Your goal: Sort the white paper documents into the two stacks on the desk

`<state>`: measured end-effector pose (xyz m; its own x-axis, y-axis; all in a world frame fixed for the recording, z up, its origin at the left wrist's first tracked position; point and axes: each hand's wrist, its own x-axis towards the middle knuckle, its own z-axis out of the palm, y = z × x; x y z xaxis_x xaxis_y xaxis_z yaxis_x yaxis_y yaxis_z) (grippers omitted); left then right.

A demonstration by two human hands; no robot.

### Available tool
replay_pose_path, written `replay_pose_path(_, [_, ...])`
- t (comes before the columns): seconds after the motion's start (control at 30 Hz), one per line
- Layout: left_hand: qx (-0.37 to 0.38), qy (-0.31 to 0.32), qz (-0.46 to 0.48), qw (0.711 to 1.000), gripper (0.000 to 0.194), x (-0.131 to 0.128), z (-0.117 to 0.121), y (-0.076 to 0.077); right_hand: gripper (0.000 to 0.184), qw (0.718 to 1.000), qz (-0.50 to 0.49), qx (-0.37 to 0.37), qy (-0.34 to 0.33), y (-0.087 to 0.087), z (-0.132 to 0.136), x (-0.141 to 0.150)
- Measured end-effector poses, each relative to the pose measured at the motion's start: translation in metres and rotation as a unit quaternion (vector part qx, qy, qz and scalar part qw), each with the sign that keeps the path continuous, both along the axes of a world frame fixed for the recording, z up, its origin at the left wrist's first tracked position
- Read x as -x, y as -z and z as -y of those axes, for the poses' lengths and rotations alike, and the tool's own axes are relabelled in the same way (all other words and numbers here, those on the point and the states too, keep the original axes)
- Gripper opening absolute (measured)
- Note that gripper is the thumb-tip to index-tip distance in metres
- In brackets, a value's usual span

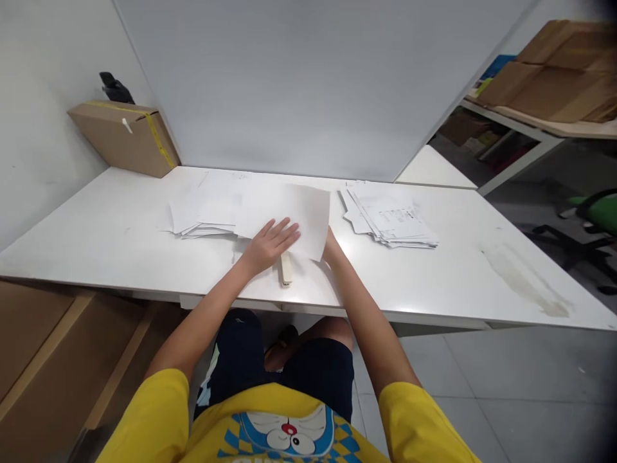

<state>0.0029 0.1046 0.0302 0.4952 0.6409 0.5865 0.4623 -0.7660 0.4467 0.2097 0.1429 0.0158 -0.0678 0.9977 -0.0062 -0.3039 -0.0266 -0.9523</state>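
A white sheet of paper [294,209] lies across the middle of the desk, its right side lifted and curving. My left hand [272,245] rests flat on its lower part with fingers stretched out. At the sheet's right edge, my right hand [330,247] grips the paper, its fingers mostly hidden behind it. A cream stapler [286,270] sits partly under the sheet, just right of my left hand. Left of the sheet is a loose stack of papers [205,209], which it partly overlaps. Another stack of printed papers [393,218] lies to the right, untouched.
A white desk [457,270] carries all this, with a grey panel [308,83] along its back. A taped cardboard box [128,138] stands at the back left. Brown cardboard [43,347] is below left. More cardboard boxes [554,77] sit on a table at the right.
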Motion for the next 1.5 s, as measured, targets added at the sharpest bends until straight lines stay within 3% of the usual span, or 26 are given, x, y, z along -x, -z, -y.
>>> replay_pose_path(0.2, [-0.018, -0.043, -0.061, 0.997, 0.046, 0.004, -0.009, -0.004, 0.039, 0.995, -0.027, 0.006, -0.093, -0.011, 0.009, -0.007])
replay_pose_path(0.43, [0.026, -0.035, 0.024, 0.999, 0.035, 0.009, -0.01, -0.009, 0.044, 0.993, -0.014, -0.006, -0.119, -0.029, 0.027, -0.006])
replay_pose_path(0.5, [0.0, -0.021, 0.001, 1.0, 0.036, 0.004, -0.008, -0.018, 0.041, 0.996, -0.008, -0.034, -0.084, -0.031, 0.038, -0.007])
replay_pose_path(0.6, [-0.052, 0.0, -0.067, 0.996, 0.048, -0.007, 0.008, -0.033, 0.038, 0.996, 0.009, -0.075, 0.048, -0.024, 0.057, -0.02])
replay_pose_path(0.73, [-0.057, -0.006, -0.112, 0.992, 0.07, -0.033, 0.051, -0.039, 0.037, 0.97, 0.071, -0.085, 0.217, 0.003, 0.087, -0.076])
replay_pose_path(0.83, [0.024, -0.1, -0.024, 0.994, 0.088, -0.063, 0.081, -0.031, 0.038, 0.95, 0.067, -0.09, 0.292, 0.026, 0.109, -0.124])
replay_pose_path(0.9, [0.09, -0.129, 0.064, 0.985, 0.095, -0.086, 0.091, -0.023, 0.037, 0.948, 0.066, -0.075, 0.302, 0.036, 0.122, -0.145])
replay_pose_path(1.0, [0.178, -0.103, 0.176, 0.963, 0.082, -0.115, 0.096, -0.01, 0.034, 0.95, 0.091, -0.054, 0.295, 0.044, 0.137, -0.155])
replay_pose_path(1.1, [0.226, -0.131, 0.266, 0.928, 0.071, -0.129, 0.096, 0.003, 0.036, 0.947, 0.102, -0.066, 0.298, 0.047, 0.144, -0.154])
replay_pose_path(1.2, [0.23, -0.153, 0.299, 0.913, 0.067, -0.128, 0.098, 0.018, 0.039, 0.943, 0.117, -0.071, 0.304, 0.048, 0.148, -0.156])
replay_pose_path(1.33, [0.198, -0.137, 0.283, 0.928, 0.053, -0.12, 0.1, 0.034, 0.045, 0.931, 0.151, -0.091, 0.319, 0.049, 0.149, -0.161])
replay_pose_path(1.43, [0.181, -0.13, 0.266, 0.938, 0.044, -0.12, 0.096, 0.04, 0.061, 0.922, 0.13, -0.101, 0.352, 0.046, 0.146, -0.162])
replay_pose_path(1.5, [0.174, -0.12, 0.264, 0.941, 0.041, -0.123, 0.093, 0.042, 0.073, 0.929, 0.13, -0.084, 0.335, 0.04, 0.143, -0.161])
